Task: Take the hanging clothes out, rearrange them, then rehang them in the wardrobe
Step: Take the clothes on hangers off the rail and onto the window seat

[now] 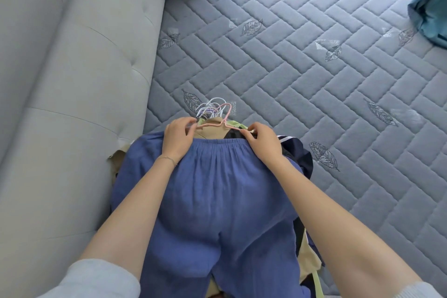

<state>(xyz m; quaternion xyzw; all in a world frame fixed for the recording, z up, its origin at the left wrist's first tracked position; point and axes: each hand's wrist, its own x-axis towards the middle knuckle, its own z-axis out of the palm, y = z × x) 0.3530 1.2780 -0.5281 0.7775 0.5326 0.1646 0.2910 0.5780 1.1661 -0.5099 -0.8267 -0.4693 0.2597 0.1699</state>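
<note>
Pinching opposite ends of the pink hanger (219, 124), left hand (177, 138) and right hand (263, 143) hold it at the waistband of the trousers (217, 191) on the mattress (314, 68).

Clothes pile (212, 189) lies on mattress (314, 68), headboard (72, 80) at left.

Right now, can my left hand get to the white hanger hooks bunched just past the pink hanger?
Probably yes. The white hanger hooks lie uncovered just beyond the left hand, with nothing between. It pinches the pink hanger, though, so it must let go first.
</note>
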